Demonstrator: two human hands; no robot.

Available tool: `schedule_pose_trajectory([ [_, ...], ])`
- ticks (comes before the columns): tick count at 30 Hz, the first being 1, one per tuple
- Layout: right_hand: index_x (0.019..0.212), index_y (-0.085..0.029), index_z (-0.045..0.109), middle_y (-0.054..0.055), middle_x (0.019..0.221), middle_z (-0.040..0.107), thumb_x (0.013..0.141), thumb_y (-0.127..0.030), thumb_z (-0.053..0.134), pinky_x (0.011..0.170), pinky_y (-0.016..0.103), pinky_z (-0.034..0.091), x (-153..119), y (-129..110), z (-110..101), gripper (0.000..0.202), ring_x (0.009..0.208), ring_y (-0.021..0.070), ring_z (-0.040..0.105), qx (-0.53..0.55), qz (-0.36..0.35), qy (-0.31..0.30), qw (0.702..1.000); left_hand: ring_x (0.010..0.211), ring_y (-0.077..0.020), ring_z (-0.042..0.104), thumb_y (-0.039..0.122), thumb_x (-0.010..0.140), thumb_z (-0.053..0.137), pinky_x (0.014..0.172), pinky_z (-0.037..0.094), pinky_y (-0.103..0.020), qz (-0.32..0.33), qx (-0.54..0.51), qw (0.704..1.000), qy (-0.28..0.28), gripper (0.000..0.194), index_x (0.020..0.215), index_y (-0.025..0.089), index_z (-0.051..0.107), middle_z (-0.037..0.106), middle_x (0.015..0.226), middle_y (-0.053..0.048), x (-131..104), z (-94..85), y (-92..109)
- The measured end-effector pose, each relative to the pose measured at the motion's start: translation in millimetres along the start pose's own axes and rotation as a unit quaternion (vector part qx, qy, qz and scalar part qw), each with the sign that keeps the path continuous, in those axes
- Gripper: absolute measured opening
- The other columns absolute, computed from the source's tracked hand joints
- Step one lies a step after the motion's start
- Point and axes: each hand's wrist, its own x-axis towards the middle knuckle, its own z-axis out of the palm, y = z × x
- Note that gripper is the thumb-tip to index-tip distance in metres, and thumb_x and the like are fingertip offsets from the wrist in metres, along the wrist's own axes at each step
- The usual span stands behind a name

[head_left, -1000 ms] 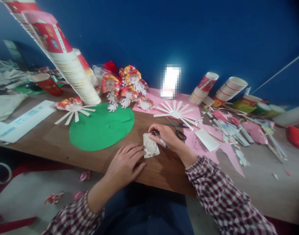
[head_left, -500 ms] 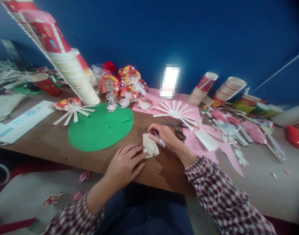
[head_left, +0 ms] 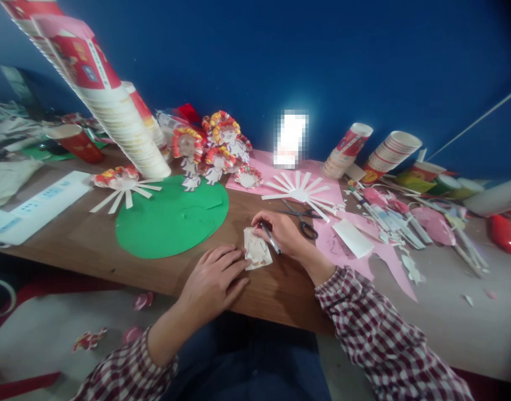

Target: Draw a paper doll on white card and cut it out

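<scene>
A small off-white piece of paper [head_left: 258,253] with dark drawn lines lies on the brown table near its front edge. My right hand [head_left: 282,231] is closed around a pen [head_left: 271,238], held over the paper's upper right side. Flat on the wood, my left hand [head_left: 215,275] has its fingers stretched out, and their tips reach the paper's left edge. Black-handled scissors [head_left: 307,227] lie just beyond my right hand. A green paper oval [head_left: 171,228] is spread to the left of the paper.
Tall stacked paper cups [head_left: 117,120] lean at the left; shorter cup stacks [head_left: 391,156] stand back right. Several paper figures with red-yellow rings [head_left: 222,159] sit by the blue wall. A cup cut into strips [head_left: 299,192] lies on pink paper [head_left: 255,167]. Markers [head_left: 405,225] and scraps lie right.
My right hand's pen has shifted slightly, its rear end swinging a little to the left. My left hand stays in place, and the paper has barely moved.
</scene>
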Motion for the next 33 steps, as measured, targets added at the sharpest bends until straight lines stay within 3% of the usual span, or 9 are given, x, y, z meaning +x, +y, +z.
schedule_pose_trajectory([
  [29, 0.090, -0.020, 0.063, -0.001, 0.077, 0.065, 0.079, -0.023, 0.065, 0.062, 0.021, 0.035, -0.3, -1.9, 1.1, 0.011, 0.065, 0.0117, 0.054, -0.016, 0.015, 0.005, 1.000, 0.117, -0.0254, 0.048, 0.031, 0.087, 0.051, 0.097, 0.039, -0.044, -0.010, -0.006, 1.000, -0.009, 0.029, 0.113, 0.021, 0.060, 0.061, 0.124, -0.007, 0.3, -1.2, 0.3],
  [33, 0.091, -0.020, 0.064, -0.001, 0.077, 0.065, 0.080, -0.022, 0.065, 0.062, 0.021, 0.035, -0.3, -3.0, 0.7, 0.011, 0.065, 0.0115, 0.054, -0.021, 0.013, 0.006, 1.000, 0.116, -0.0254, 0.048, 0.031, 0.088, 0.051, 0.096, 0.039, -0.044, -0.006, 0.007, 1.000, -0.017, 0.034, 0.120, 0.021, 0.057, 0.060, 0.125, -0.007, 0.7, -1.6, 0.6],
])
